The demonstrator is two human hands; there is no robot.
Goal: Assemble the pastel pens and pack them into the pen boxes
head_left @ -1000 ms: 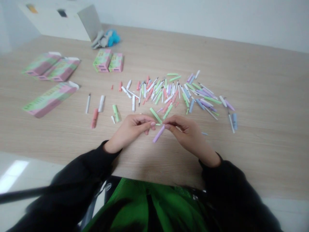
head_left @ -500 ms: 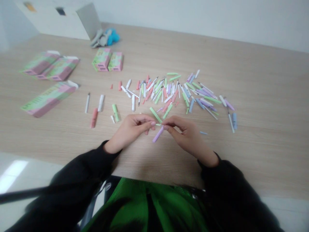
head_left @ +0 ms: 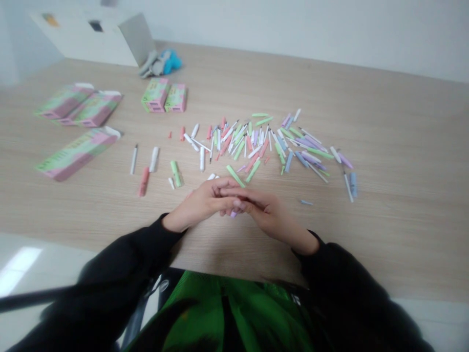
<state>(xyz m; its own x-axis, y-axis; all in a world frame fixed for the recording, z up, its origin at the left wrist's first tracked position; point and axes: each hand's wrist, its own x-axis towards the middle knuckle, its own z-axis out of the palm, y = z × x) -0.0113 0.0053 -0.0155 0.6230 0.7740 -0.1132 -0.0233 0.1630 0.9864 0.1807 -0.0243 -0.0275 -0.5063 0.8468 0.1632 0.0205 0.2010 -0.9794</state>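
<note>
My left hand and my right hand meet above the near part of the table. The right fingers lie over the left ones, and both thumbs press together. Whatever is pinched between them is hidden. Below the fingers peeks the end of a purple pen piece; whether it is held or lies on the table I cannot tell. Just beyond the fingertips rests a green pen piece, with another green piece beside it. A small white piece shows behind the left hand.
Pastel pen parts and refills are scattered across the table's middle. To the left lie a red piece, a green cap and a pink-green box. Small boxes, grey-blue cloth and a white carton stand farther back.
My hands have closed together, the right fingers now over the left. The small pale green piece seen between the fingertips is hidden, and most of the purple piece is covered.
</note>
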